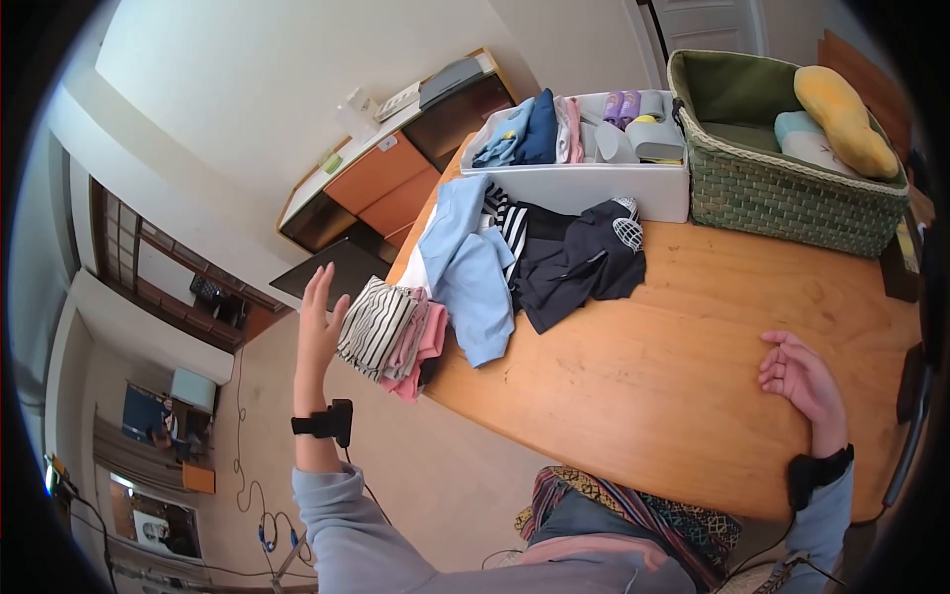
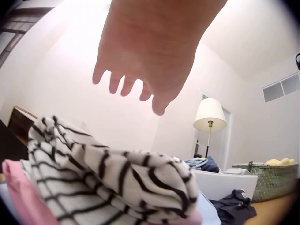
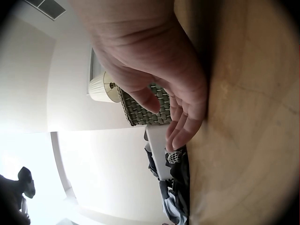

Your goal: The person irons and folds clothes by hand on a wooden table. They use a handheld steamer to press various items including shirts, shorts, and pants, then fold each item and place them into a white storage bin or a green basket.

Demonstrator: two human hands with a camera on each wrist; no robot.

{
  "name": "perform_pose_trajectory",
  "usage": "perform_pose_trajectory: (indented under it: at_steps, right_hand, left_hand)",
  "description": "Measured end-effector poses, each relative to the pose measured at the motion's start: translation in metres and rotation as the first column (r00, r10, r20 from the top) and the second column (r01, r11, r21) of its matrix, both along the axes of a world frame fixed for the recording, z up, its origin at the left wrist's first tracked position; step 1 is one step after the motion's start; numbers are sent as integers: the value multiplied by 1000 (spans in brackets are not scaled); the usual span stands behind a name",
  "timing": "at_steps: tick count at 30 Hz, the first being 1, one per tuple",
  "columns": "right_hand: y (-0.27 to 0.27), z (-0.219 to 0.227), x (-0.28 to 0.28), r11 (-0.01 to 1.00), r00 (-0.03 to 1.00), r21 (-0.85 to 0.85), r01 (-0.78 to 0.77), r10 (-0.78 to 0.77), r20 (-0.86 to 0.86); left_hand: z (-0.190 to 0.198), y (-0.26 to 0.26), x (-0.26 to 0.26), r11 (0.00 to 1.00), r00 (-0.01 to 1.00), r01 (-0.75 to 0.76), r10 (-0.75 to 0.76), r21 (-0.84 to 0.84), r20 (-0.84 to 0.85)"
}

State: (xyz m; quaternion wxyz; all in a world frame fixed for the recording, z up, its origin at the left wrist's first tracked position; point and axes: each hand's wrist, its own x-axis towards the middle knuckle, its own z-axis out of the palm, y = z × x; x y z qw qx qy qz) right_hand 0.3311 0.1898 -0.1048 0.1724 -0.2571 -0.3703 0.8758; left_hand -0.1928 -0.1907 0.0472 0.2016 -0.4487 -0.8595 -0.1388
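My left hand is raised beside a stack of folded clothes, its fingers extended and holding nothing. On top of that stack lies a black-and-white striped garment, with pink folded cloth under and beside it at the table's left edge. In the left wrist view the striped garment fills the lower part, below the hand. My right hand rests on its side on the wooden table, fingers loosely bent around nothing. Past the stack lie a light blue garment and a dark garment with a white print.
A white bin at the back of the table holds folded clothes and purple shoes. To its right stands a green woven basket with a yellow cushion in it. Orange-fronted cabinets stand beyond the table.
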Motion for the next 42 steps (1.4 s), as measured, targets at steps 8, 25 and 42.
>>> perform_pose_trajectory:
  at_steps: [8,25,42]
  right_hand:
    - [-2,2,1,999,1000,49,-4,3,27]
    - [0,0,3,1000,1000,16,-18,18,-12]
    - [-1,-2,3,998,998,43,-47,49,-39]
  left_hand:
    - [-68,19,-12,982,916,96,-23,-163,400]
    - [-33,44,36,966,971,-232,236,-115,27]
    - [-67,114,71,983,995,71,-82,-169,-56]
